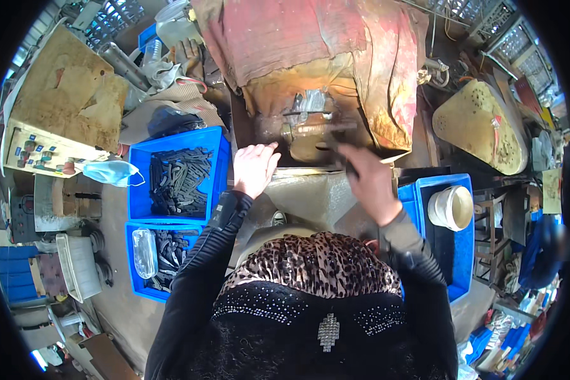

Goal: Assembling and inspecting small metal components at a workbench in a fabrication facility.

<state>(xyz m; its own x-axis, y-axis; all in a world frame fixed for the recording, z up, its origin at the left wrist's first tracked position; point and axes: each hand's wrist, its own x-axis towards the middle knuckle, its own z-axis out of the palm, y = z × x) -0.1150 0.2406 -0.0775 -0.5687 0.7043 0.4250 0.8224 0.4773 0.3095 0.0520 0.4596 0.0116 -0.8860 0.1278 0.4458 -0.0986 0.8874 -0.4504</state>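
My left hand (256,168) rests at the left front edge of a boxed machine, its fingers stretched out and nothing visible in them. My right hand (368,183) is at the right front of the same opening, its fingers curled round a dark narrow piece (351,170) that is partly hidden and smeared by motion. Between and beyond my hands lies the machine's brown, dusty inside (307,149), with a shaft-like bar across it. A stained pink cloth (291,38) hangs over the top and right side of the opening.
Left of me stand two blue bins: the far bin (133,180) holds many dark strips, the near bin (133,278) more strips and a clear plastic container (145,253). To the right, a blue bin (446,278) holds a white bucket (450,208). A control box (50,149) stands far left.
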